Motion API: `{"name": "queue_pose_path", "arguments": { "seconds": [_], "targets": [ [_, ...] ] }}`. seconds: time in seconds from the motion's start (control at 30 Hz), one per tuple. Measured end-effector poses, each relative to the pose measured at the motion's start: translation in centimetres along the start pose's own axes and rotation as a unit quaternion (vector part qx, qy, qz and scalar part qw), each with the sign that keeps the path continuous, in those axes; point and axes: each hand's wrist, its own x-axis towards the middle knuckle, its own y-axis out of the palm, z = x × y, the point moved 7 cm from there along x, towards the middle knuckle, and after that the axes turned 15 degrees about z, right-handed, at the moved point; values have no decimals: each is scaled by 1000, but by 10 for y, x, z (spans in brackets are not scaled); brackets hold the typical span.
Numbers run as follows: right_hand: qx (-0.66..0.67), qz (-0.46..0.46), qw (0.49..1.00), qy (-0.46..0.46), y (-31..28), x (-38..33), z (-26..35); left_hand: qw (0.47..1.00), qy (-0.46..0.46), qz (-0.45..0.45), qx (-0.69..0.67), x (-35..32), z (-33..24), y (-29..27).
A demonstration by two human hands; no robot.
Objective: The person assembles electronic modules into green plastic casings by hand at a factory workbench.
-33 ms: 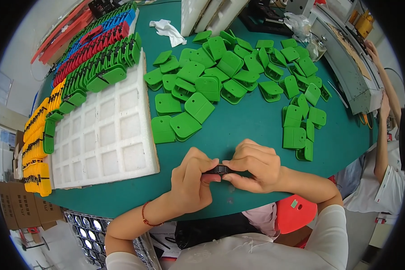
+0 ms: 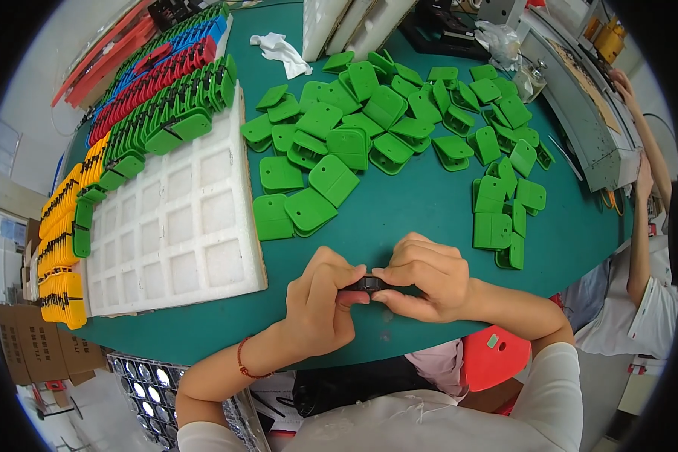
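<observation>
My left hand (image 2: 320,301) and my right hand (image 2: 428,279) meet over the near part of the green table. Between their fingertips they pinch a small black part (image 2: 369,284) from both sides. Its ends are covered by the fingers, so its exact kind is unclear. Beyond the hands lie many loose green plastic clips (image 2: 334,181), heaped in the middle of the table. A smaller group of green clips (image 2: 493,230) rests to the right of my right hand.
At left, a white foam tray (image 2: 258,248) with square pockets carries rows of yellow clips (image 2: 62,297), green, red and blue ones. White foam blocks (image 2: 328,26) stand at the back beside a crumpled tissue (image 2: 280,53). A grey machine (image 2: 580,113) sits at right, near another person's arms (image 2: 640,188).
</observation>
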Motion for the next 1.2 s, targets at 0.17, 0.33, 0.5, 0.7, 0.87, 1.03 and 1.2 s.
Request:
{"name": "queue_pose_path", "arguments": {
  "seconds": [0.17, 0.33, 0.5, 0.7, 0.87, 1.03, 1.2],
  "targets": [
    [8, 8, 1000, 9, 2, 1, -3, 1000, -3, 7, 15, -2, 2, 0],
    [13, 11, 1000, 12, 1, -1, -3, 1000, 6, 11, 18, 1, 0, 0],
    [13, 8, 1000, 22, -3, 2, -4, 999, -28, 19, -20, 1, 5, -2],
    [-42, -15, 999, 25, -18, 5, -6, 987, -84, 49, -128, 6, 16, 4],
    [-31, -11, 999, 36, -14, 10, -4, 881, -224, 52, -412, -5, 42, 22],
    [-35, -22, 998, 37, -13, 6, -9, 887, -140, 42, -439, 0, 43, 14],
    [-46, 15, 998, 29, -5, 1, -13, 911, -143, 15, -386, -1, 39, 7]
  ]
}}
